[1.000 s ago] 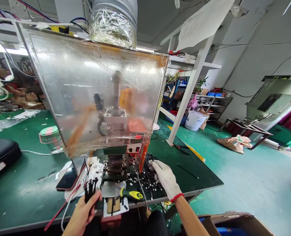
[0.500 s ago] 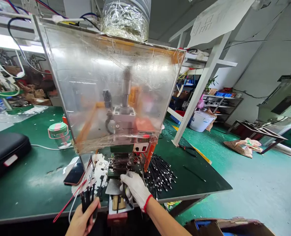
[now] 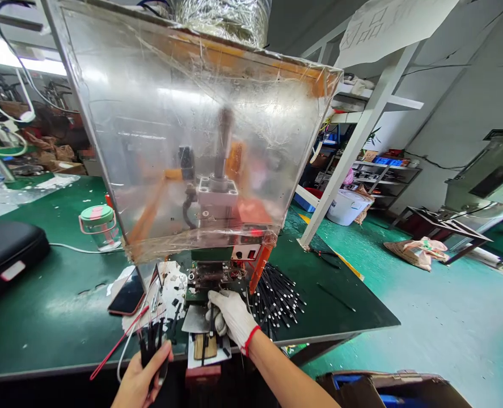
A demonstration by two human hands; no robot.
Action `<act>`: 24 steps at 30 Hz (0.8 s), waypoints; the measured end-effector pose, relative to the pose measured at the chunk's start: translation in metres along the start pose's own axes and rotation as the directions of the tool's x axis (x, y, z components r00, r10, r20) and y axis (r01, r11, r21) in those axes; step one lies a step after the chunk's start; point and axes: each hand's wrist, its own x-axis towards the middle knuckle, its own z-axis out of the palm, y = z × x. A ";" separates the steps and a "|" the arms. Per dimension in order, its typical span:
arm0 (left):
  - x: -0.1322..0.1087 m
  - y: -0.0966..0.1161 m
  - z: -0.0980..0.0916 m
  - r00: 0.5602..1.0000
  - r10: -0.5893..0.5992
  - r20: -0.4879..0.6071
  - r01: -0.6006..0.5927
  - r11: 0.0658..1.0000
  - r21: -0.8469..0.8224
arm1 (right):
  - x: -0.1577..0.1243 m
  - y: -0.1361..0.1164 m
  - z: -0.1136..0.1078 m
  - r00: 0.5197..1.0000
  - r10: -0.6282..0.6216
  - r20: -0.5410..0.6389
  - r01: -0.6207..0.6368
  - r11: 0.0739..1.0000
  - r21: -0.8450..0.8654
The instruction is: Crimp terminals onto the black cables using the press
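My left hand (image 3: 146, 368), bare, is closed around a bunch of short black cables (image 3: 151, 340) near the table's front edge. My right hand (image 3: 231, 318) wears a white glove with a red cuff. Its thumb and fingers pinch a thin black cable (image 3: 211, 320), held roughly upright just in front of the press (image 3: 215, 275). Below that hand are a metal plate (image 3: 195, 319) and a wooden block (image 3: 208, 347), with another black strip lying across the block. To the right lies a large pile of black cables with silvery tips (image 3: 279, 297).
A clear plastic guard (image 3: 149, 124) hangs over the upper press. On the green table (image 3: 68, 323) are a phone (image 3: 127, 294), a red stick (image 3: 117, 345), a lidded jar (image 3: 100, 226) and a black case (image 3: 8, 255). A cardboard box (image 3: 362, 391) stands at lower right.
The view has shifted closer to the press. My right hand has moved slightly up, and the cable in its fingers now shows more plainly. My left hand keeps its bunch, almost still.
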 end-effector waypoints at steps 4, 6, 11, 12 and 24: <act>-0.006 0.008 0.003 0.999 0.020 0.026 -0.020 1.000 0.017 | 0.001 0.001 0.002 1.000 0.003 -0.002 -0.003 1.000 -0.008; -0.009 0.014 0.005 0.998 0.027 0.056 -0.029 0.999 0.039 | 0.000 0.000 0.002 1.000 0.006 -0.004 -0.006 1.000 -0.030; -0.008 0.017 0.007 0.992 0.058 0.115 -0.070 0.992 0.109 | -0.019 -0.017 -0.005 0.990 -0.088 -0.106 0.058 0.964 -0.260; -0.006 0.016 0.006 0.988 0.072 0.134 -0.090 0.987 0.133 | -0.027 -0.021 -0.007 0.982 -0.148 -0.120 0.100 0.936 -0.337; -0.002 0.013 -0.008 0.954 0.024 0.297 -0.110 0.955 0.274 | -0.099 -0.054 -0.060 0.902 -0.319 -0.291 0.231 0.926 -0.299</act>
